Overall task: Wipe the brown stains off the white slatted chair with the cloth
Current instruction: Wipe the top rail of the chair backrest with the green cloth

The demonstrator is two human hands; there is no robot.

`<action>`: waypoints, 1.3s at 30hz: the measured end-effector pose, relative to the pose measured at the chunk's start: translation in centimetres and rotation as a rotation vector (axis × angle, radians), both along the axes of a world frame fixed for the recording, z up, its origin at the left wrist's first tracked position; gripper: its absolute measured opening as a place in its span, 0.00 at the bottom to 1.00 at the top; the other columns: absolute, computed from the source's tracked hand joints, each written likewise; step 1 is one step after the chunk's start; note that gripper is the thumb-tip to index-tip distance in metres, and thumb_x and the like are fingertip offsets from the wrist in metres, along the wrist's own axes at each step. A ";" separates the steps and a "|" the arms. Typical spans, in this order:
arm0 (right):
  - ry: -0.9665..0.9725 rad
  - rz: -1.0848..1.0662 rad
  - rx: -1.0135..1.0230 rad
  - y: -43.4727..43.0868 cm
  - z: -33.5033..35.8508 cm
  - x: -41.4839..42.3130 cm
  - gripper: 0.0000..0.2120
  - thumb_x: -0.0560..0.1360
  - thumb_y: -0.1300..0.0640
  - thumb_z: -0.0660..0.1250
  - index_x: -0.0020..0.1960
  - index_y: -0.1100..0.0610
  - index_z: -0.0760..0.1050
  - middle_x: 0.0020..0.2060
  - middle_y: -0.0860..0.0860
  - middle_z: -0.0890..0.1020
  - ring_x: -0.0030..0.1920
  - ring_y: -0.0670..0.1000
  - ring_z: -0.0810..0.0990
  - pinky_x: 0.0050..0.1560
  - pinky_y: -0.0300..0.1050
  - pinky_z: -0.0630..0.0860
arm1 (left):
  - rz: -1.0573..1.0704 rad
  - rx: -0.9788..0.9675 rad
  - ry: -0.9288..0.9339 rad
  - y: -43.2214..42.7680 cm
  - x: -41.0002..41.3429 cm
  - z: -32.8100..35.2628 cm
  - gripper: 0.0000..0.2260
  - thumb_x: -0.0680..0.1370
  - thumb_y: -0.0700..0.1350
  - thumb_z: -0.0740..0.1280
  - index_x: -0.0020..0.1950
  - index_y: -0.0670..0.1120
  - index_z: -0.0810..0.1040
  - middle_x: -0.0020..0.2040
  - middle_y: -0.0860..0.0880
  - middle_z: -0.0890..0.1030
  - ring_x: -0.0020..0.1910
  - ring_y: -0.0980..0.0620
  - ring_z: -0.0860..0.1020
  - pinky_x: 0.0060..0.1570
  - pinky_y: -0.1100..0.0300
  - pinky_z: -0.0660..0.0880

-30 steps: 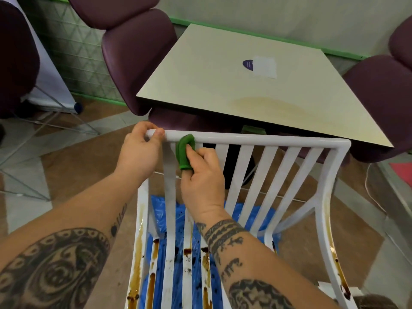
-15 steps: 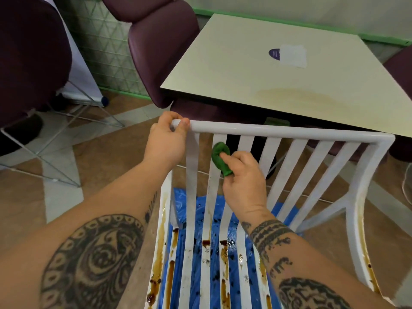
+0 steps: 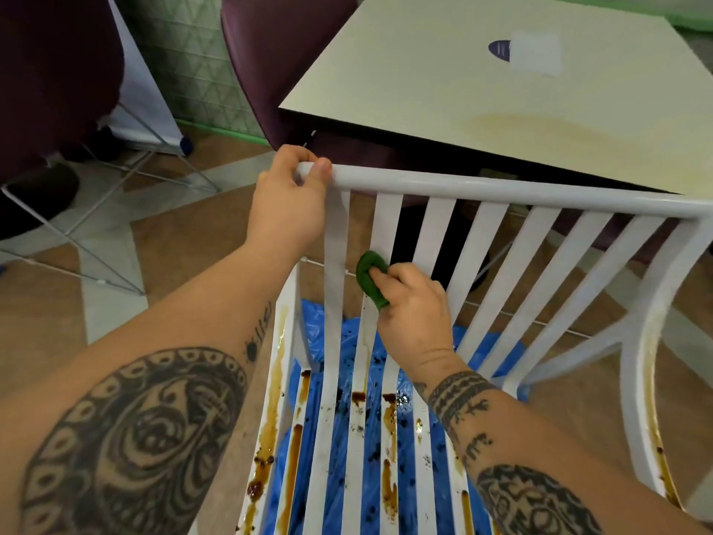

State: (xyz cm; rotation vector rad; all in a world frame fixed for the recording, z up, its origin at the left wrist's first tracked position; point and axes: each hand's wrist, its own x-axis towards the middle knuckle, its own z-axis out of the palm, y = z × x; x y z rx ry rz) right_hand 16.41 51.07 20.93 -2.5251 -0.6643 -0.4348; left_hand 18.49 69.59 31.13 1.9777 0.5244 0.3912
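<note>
Cloth handling: the small green folded cloth (image 3: 370, 278) looks soft and light, and it should bend readily round a narrow slat. It is best pinched as a wad so that a firm edge meets the wood.
Chair handling: the white painted slatted wooden chair (image 3: 501, 191) looks stiff and smooth, and probably light enough to rock under rubbing. The top rail is the natural place to steady it.
Chair's look: the back slats are clean white. The near seat slats and side rails carry brown stains (image 3: 270, 418), runny streaks with dark blobs that are likely sticky.
Left hand: the left hand (image 3: 289, 202) is curled over the left end of the top rail, gripping it.
Right hand: the right hand (image 3: 413, 314) pinches the cloth against a left-hand back slat, about midway down. Whether that spot is stained is hidden.
Chair's place: it stands near the person, with its back towards the cream square table (image 3: 463, 90) beyond.
Underneath: a spattered blue plastic sheet (image 3: 312, 322) shows between the slats.
</note>
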 end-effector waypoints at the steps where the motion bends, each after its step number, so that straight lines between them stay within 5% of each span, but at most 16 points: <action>1: -0.024 0.011 -0.017 0.2 0.2 0.5 0.22 0.67 0.70 0.70 0.60 0.58 0.83 0.44 0.54 0.80 0.39 0.59 0.78 0.38 0.46 0.72 | -0.001 -0.005 -0.003 -0.1 0.0 0.0 0.06 0.82 0.58 0.61 0.55 0.59 0.73 0.57 0.45 0.77 0.49 0.49 0.79 0.47 0.54 0.77; 10: 0.062 0.117 -0.366 -0.2 -6.6 -1.2 0.19 0.64 0.61 0.80 0.53 0.49 0.86 0.40 0.49 0.78 0.37 0.55 0.79 0.42 0.50 0.75 | -0.004 -0.025 -0.023 -0.1 0.0 -0.2 0.05 0.82 0.58 0.61 0.55 0.60 0.72 0.57 0.46 0.77 0.48 0.51 0.78 0.47 0.55 0.77; 14: 0.290 0.069 -0.505 -0.2 -7.0 -3.3 0.19 0.76 0.61 0.68 0.64 0.48 0.80 0.52 0.50 0.79 0.51 0.59 0.79 0.58 0.53 0.71 | 0.000 -0.028 -0.032 0.1 -0.1 -0.2 0.07 0.82 0.58 0.61 0.56 0.58 0.73 0.57 0.46 0.77 0.47 0.50 0.78 0.47 0.55 0.77; 18: 0.137 -0.027 -0.259 -0.5 -5.6 -2.3 0.23 0.67 0.67 0.73 0.60 0.51 0.84 0.44 0.50 0.80 0.41 0.59 0.79 0.42 0.47 0.65 | 0.003 -0.025 -0.044 -0.1 -0.2 -0.2 0.07 0.82 0.58 0.62 0.56 0.58 0.73 0.57 0.46 0.77 0.48 0.52 0.78 0.49 0.55 0.77; 21: 0.087 0.009 -0.260 -1.0 -5.4 -0.9 0.21 0.67 0.66 0.74 0.57 0.52 0.85 0.41 0.51 0.80 0.40 0.59 0.79 0.41 0.47 0.68 | 0.009 -0.019 -0.045 -0.2 -0.1 -0.2 0.08 0.82 0.58 0.61 0.57 0.58 0.74 0.58 0.46 0.77 0.49 0.50 0.78 0.51 0.53 0.78; 26: 0.449 0.047 -0.648 -1.2 -6.0 -2.9 0.18 0.79 0.64 0.61 0.64 0.51 0.79 0.55 0.52 0.77 0.54 0.58 0.78 0.61 0.56 0.71 | 0.022 0.014 -0.039 0.1 -0.1 -0.3 0.07 0.81 0.59 0.61 0.56 0.60 0.73 0.58 0.48 0.77 0.48 0.55 0.77 0.51 0.54 0.77; 28: 0.548 0.010 -0.715 -1.6 -5.8 -3.7 0.17 0.81 0.65 0.57 0.64 0.54 0.77 0.56 0.55 0.76 0.51 0.59 0.80 0.58 0.57 0.75 | 0.023 0.020 -0.031 0.2 -0.2 -0.4 0.06 0.82 0.59 0.61 0.56 0.60 0.73 0.58 0.48 0.77 0.48 0.56 0.77 0.49 0.55 0.76; 34: 0.590 -0.049 -0.425 -4.7 -3.1 -5.3 0.23 0.79 0.64 0.63 0.71 0.48 0.74 0.56 0.52 0.75 0.54 0.57 0.78 0.52 0.49 0.79 | 0.013 0.024 0.001 0.1 -0.6 -0.2 0.05 0.81 0.59 0.61 0.56 0.62 0.73 0.58 0.45 0.78 0.47 0.49 0.78 0.39 0.59 0.72; 37: 0.603 -0.101 -0.189 -5.4 -0.6 -6.2 0.21 0.79 0.61 0.65 0.70 0.47 0.76 0.52 0.48 0.76 0.54 0.52 0.75 0.54 0.43 0.76 | 0.024 0.032 0.103 -0.2 -0.5 0.7 0.16 0.81 0.61 0.60 0.69 0.63 0.72 0.70 0.42 0.71 0.60 0.42 0.77 0.56 0.50 0.76; 39: 0.655 -0.146 0.006 -5.9 1.3 -7.0 0.18 0.79 0.60 0.67 0.67 0.46 0.78 0.50 0.44 0.76 0.55 0.49 0.72 0.61 0.42 0.74 | 0.044 0.116 0.199 -1.1 -1.0 1.9 0.21 0.82 0.60 0.58 0.76 0.63 0.65 0.79 0.42 0.60 0.74 0.36 0.65 0.72 0.40 0.65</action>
